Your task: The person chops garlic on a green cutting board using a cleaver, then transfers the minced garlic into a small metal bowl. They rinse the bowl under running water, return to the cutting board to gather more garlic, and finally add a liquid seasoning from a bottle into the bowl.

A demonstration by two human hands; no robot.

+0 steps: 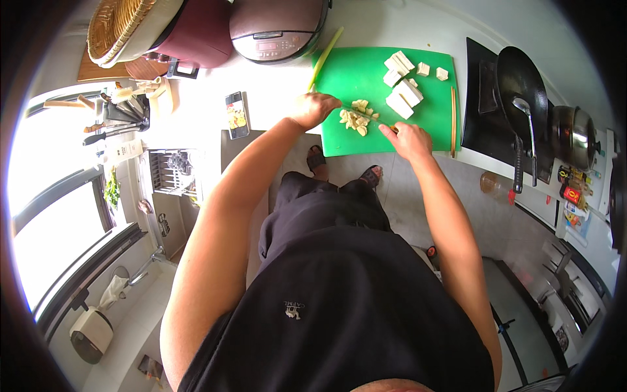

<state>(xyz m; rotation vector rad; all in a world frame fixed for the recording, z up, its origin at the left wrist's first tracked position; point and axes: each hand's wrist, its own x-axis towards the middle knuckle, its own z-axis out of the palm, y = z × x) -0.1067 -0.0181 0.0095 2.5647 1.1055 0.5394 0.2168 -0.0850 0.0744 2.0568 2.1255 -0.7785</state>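
My right hand (pixel 410 141) grips the handle of a kitchen knife (pixel 365 115), whose blade lies across a small heap of chopped pale pieces, probably garlic (pixel 361 130), on a green cutting board (pixel 343 71). At the other end of the blade is my left hand (pixel 316 109), its fingers closed at the knife's tip. Blocks of white tofu (pixel 404 98) and smaller cubes sit towards the board's far right. A long green stalk (pixel 327 56) lies over the board's left edge, and a pair of wooden chopsticks (pixel 453 122) rests along its right edge.
Beyond the board stands a rice cooker (pixel 279 29). A phone (pixel 237 115) lies on the counter at left, with a knife block (pixel 126 115) farther left. To the right, a black wok (pixel 521 88) holding a ladle sits on the stove beside a steel pot (pixel 573 137).
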